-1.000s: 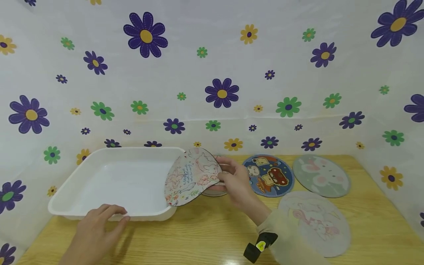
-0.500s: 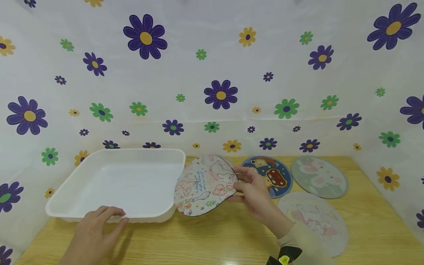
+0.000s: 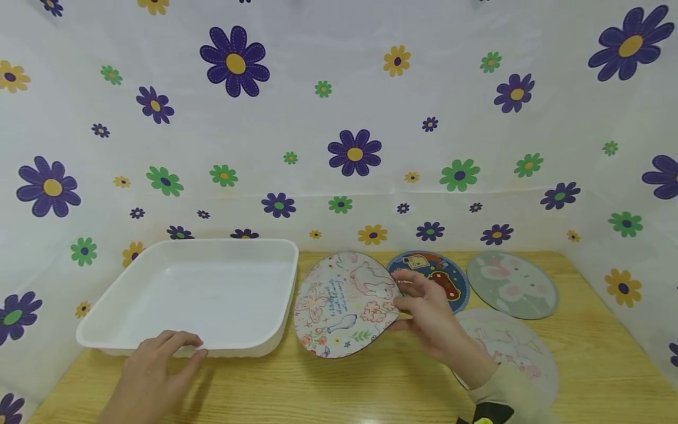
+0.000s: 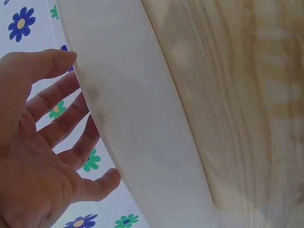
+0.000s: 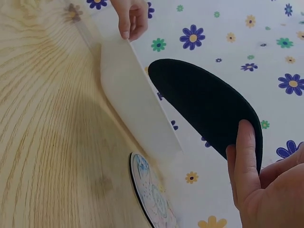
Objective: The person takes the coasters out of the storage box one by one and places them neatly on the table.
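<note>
My right hand point(image 3: 426, 309) pinches the right edge of a round mouse pad point(image 3: 344, 306) printed with rabbits, flowers and blue writing. Its black underside point(image 5: 204, 99) shows in the right wrist view, raised above the table and tilted. Below it, another round pad point(image 5: 151, 192) lies on the wood; the held one covers it in the head view. My left hand point(image 3: 159, 368) holds the front rim of a white plastic tray point(image 3: 249, 347). In the left wrist view the thumb lies at the rim and several fingertips pass behind it.
A blue bear pad point(image 3: 458, 277), a grey-green rabbit pad point(image 3: 512, 285) and a pale pink-printed pad point(image 3: 521, 353) lie on the wooden table point(image 3: 296, 391) at the right. A flower-print cloth point(image 3: 296, 118) stands behind and along both sides.
My right hand has carried the rabbit-print pad rightward and toward me, off the tray's right rim to beside it. My left hand stays at the tray's front rim.
</note>
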Demonstrator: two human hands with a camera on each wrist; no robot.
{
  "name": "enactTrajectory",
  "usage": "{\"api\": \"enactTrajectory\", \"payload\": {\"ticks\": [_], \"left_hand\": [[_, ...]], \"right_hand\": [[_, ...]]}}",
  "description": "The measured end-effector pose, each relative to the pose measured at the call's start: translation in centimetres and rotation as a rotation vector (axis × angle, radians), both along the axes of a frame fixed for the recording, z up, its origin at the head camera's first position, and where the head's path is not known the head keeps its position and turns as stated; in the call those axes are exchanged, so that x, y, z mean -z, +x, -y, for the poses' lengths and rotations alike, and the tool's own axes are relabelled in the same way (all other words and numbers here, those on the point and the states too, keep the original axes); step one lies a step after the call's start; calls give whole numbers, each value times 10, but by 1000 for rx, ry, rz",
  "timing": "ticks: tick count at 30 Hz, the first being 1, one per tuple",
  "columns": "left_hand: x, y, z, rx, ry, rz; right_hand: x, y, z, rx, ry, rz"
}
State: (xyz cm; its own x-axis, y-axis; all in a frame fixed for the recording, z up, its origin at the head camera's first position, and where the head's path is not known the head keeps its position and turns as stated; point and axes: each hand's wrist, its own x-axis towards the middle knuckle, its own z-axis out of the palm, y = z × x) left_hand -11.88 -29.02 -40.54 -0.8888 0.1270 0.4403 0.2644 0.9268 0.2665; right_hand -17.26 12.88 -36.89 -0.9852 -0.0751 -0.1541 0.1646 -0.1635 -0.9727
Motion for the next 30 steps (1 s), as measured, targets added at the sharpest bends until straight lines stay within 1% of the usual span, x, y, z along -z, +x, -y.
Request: {"api": "enactTrajectory", "payload": {"ticks": [3, 6, 12, 16, 19, 24, 25, 27, 30], "left_hand": [[0, 0, 0, -5, 1, 10], [-1, 0, -1, -3, 5, 2], [-1, 1, -1, -12, 10, 17], [-2, 1, -2, -13, 9, 12], [-2, 1, -2, -16, 10, 14], [-2, 3, -2, -40, 16, 68], [-2, 3, -2, -40, 14, 69], [-2, 3, -2, -38, 8, 57], [0, 1, -2, -7, -5, -20]], "right_hand": [[1, 0, -4, -3, 25, 8], [4, 0, -10, -13, 53, 15], [13, 2, -24, -20, 132, 29], [19, 4, -32, -26, 193, 41], [24, 5, -37, -39, 219, 45], [32, 9, -44, -55, 249, 80], [34, 10, -45, -58, 254, 90], [37, 12, -48, -63, 260, 110], [44, 15, -52, -80, 261, 120]]}}
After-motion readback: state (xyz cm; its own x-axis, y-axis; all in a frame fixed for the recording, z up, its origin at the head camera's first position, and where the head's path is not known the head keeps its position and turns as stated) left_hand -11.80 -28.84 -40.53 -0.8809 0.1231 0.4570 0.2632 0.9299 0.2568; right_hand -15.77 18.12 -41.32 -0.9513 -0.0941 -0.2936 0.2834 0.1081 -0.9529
